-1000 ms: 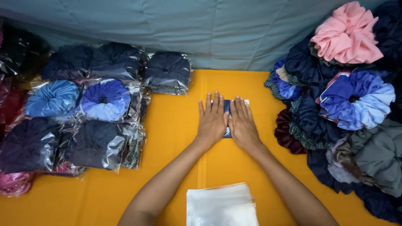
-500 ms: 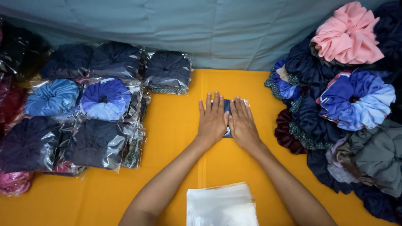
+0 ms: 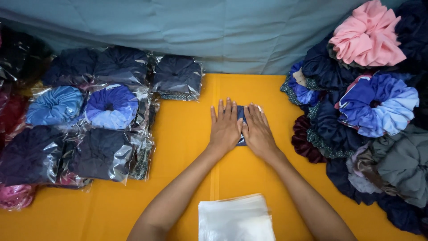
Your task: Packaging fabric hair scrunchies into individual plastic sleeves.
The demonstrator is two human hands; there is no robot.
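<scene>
Here, your hands lie flat together at the middle of the table.
Item: a dark blue item (image 3: 241,117) lies on the orange table (image 3: 187,134), nearly all hidden under your palms; only a strip shows between them, so its kind is unclear.
Left hand: your left hand (image 3: 226,127) presses down flat on it, fingers straight and close together, gripping nothing.
Right hand: your right hand (image 3: 257,131) lies the same way, just beside the left, thumbs nearly touching.
Near you: a stack of clear bags (image 3: 235,218) sits between your forearms.
Left side: bagged scrunchies (image 3: 102,129) lie in overlapping rows.
Right side: loose scrunchies (image 3: 370,107) are heaped in pink, blue, grey and navy.
Behind: a grey-blue cloth (image 3: 200,31) hangs as a backdrop.
</scene>
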